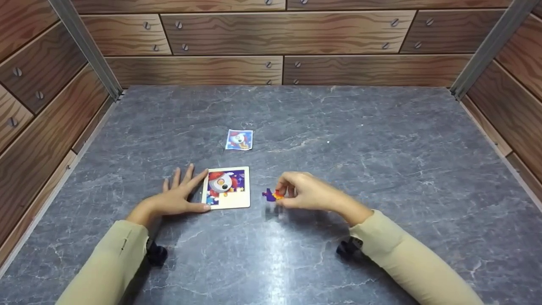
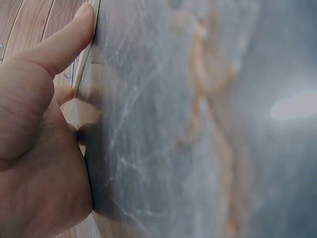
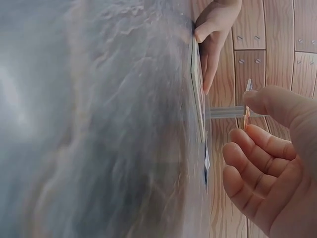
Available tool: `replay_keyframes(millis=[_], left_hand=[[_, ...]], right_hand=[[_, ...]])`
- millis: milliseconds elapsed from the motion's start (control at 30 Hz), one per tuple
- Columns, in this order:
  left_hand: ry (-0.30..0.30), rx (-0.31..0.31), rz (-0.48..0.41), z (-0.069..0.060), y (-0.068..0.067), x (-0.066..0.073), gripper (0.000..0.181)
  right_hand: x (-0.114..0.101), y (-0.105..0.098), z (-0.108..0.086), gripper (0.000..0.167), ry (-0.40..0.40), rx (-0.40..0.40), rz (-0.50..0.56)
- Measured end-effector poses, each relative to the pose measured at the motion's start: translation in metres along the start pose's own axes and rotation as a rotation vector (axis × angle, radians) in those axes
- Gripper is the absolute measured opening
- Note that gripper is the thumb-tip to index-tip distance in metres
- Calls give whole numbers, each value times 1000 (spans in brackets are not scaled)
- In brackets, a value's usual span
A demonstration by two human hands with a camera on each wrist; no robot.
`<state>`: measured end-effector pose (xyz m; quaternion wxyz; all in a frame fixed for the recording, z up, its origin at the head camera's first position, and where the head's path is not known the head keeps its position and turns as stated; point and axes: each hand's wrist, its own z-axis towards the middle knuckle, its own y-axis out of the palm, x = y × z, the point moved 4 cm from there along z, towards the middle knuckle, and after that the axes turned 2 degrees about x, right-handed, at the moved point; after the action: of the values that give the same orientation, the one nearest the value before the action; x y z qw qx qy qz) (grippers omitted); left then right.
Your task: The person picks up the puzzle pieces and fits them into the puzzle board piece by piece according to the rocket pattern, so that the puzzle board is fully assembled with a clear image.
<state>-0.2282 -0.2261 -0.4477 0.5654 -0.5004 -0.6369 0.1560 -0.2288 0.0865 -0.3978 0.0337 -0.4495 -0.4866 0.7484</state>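
Note:
A square jigsaw puzzle board [image 1: 234, 201] with a pale frame lies on the table, with a robot-like picture filling its top and left; its lower right shows bare backing. Spread along its left side, my left hand [image 1: 178, 197] touches the board with thumb and index finger near the two left corners, fingers fairly straight. Right of the board, my right hand [image 1: 311, 192] pinches a purple and orange puzzle piece [image 1: 270, 195] between thumb and fingers, raised above the table. The right wrist view shows the piece [image 3: 247, 111] edge-on, with the other fingers loosely bent.
Behind the board lies a small picture card [image 1: 239, 140] with a similar design. The grey marbled table [image 1: 381, 148] is bordered by wood-patterned walls [image 1: 288, 34] at the back and sides. A dark wrist camera [image 1: 349, 248] hangs under each sleeve.

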Motion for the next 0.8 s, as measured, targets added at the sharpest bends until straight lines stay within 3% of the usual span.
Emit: replay_keyframes(millis=[800], left_hand=[[0,6,27,0,0,0,98]], right_hand=[[-13,28,46,22,-33,-10,70]])
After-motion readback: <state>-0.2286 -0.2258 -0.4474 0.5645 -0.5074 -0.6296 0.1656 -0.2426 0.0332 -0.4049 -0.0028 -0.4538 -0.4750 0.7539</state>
